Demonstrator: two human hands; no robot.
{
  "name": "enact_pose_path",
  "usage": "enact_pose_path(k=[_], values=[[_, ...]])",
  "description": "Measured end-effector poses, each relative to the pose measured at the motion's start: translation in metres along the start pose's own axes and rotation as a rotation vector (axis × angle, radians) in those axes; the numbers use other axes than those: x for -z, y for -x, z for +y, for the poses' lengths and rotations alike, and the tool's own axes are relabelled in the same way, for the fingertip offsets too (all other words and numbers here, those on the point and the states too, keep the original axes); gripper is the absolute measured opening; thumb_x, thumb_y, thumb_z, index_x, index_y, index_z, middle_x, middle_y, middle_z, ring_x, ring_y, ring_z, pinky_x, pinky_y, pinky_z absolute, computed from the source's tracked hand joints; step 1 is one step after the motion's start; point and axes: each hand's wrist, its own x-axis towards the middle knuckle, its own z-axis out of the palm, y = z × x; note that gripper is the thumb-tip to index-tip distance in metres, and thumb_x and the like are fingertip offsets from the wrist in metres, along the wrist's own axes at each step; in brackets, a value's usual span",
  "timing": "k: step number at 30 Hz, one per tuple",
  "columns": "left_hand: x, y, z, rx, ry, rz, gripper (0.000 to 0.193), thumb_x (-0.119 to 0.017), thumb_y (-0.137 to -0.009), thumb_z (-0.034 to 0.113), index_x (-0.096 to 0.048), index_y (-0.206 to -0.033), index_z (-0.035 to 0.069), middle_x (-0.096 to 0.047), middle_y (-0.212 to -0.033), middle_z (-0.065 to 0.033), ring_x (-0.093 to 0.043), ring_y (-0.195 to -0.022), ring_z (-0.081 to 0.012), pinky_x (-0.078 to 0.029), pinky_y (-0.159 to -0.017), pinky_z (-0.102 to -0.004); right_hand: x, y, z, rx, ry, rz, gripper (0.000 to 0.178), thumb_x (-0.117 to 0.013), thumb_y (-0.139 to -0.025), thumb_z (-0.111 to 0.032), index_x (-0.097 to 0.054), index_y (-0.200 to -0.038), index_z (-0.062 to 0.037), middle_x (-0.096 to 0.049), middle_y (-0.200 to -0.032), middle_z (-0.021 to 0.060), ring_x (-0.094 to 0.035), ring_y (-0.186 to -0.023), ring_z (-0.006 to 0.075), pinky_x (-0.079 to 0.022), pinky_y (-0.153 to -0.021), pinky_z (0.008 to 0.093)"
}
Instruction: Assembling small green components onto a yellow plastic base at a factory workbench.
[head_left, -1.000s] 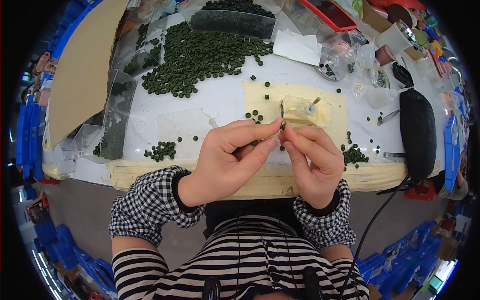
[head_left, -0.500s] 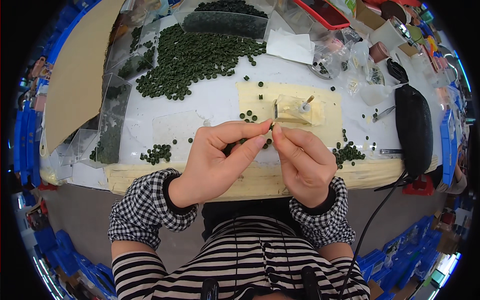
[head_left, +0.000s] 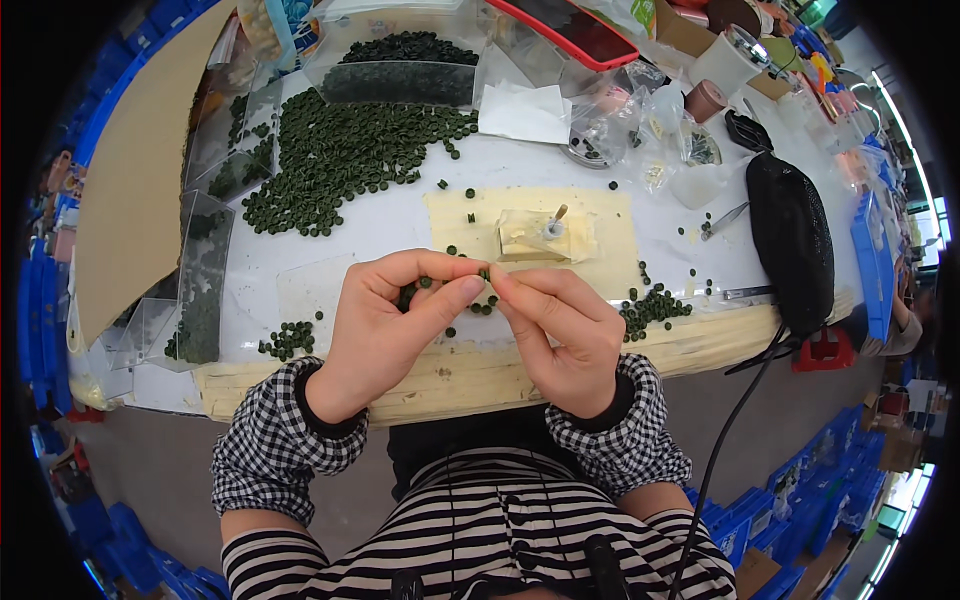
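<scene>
My left hand [head_left: 385,325] pinches a small dark green round piece [head_left: 485,274] between thumb and forefinger. From the other side, the thumb and forefinger of my right hand [head_left: 570,335] are closed together against the same piece; whatever else they may grip is too small to tell. More green pieces show in the curl of my left hand and on the table under both hands. Just beyond the fingertips stands a small block wrapped in cream tape [head_left: 530,236], with a thin brownish stick [head_left: 560,213] poking up from a white tube on top.
A large heap of green pieces [head_left: 330,150] spreads at the back left, beside clear bins [head_left: 200,280]. Smaller piles [head_left: 288,341] lie left and right [head_left: 652,308]. Tweezers [head_left: 725,221], a black padded bundle [head_left: 790,235], a red-cased phone [head_left: 575,30] and white paper [head_left: 524,110] lie around.
The whole view has shifted, so the table sits further left and lower. My hands stay together at the fingertips, and the green piece between them shows more plainly.
</scene>
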Motion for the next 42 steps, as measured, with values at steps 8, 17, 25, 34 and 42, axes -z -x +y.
enact_pose_path(k=[8, 17, 25, 34, 42], values=[[-0.0004, 0.0011, 0.0049, 0.060, -0.057, 0.025, 0.014, -0.066, -0.088, 0.007, -0.070, -0.099, 0.000, -0.060, -0.074, 0.0053, -0.042, -0.062, 0.0011, -0.032, -0.055, -0.0155, -0.0010, -0.0012, -0.0004, -0.020, -0.008, -0.001, 0.032, -0.066, -0.078, 0.009, -0.067, -0.108, 0.0012, -0.064, -0.091, 0.0120, -0.063, -0.073, 0.0194, -0.052, -0.062, 0.0262], [0.0001, 0.0012, 0.0054, 0.079, -0.095, 0.029, 0.014, -0.066, -0.088, 0.007, -0.069, -0.099, -0.001, -0.062, -0.076, 0.0047, -0.043, -0.064, 0.0006, -0.034, -0.057, -0.0154, -0.0013, -0.0010, 0.0002, -0.022, -0.027, -0.002, 0.032, -0.066, -0.078, 0.009, -0.066, -0.109, 0.0012, -0.064, -0.091, 0.0118, -0.062, -0.072, 0.0192, -0.051, -0.061, 0.0261], [-0.0034, -0.0002, -0.0004, -0.015, -0.046, 0.065, 0.013, -0.066, -0.088, 0.007, -0.070, -0.098, -0.001, -0.057, -0.066, 0.0072, -0.038, -0.055, 0.0027, -0.026, -0.047, -0.0153, -0.0023, 0.0003, 0.0028, -0.018, -0.021, -0.017, 0.033, -0.065, -0.079, 0.008, -0.065, -0.111, 0.0012, -0.063, -0.091, 0.0117, -0.062, -0.071, 0.0197, -0.051, -0.061, 0.0263], [-0.0027, -0.0022, -0.0016, -0.021, -0.055, 0.080, 0.013, -0.066, -0.088, 0.007, -0.070, -0.098, -0.001, -0.058, -0.067, 0.0068, -0.037, -0.056, 0.0026, -0.027, -0.048, -0.0149, -0.0023, 0.0001, 0.0045, -0.013, -0.041, -0.047, 0.036, -0.064, -0.080, 0.008, -0.064, -0.115, 0.0013, -0.063, -0.093, 0.0121, -0.061, -0.071, 0.0211, -0.050, -0.062, 0.0269], [0.0013, -0.0017, 0.0012, 0.039, -0.095, 0.050, 0.016, -0.066, -0.088, 0.008, -0.069, -0.101, -0.002, -0.062, -0.076, 0.0043, -0.045, -0.066, 0.0003, -0.036, -0.059, -0.0154, -0.0016, 0.0002, 0.0032, -0.036, -0.028, -0.059, 0.035, -0.064, -0.080, 0.007, -0.063, -0.115, 0.0015, -0.062, -0.093, 0.0122, -0.061, -0.071, 0.0205, -0.050, -0.062, 0.0265]])
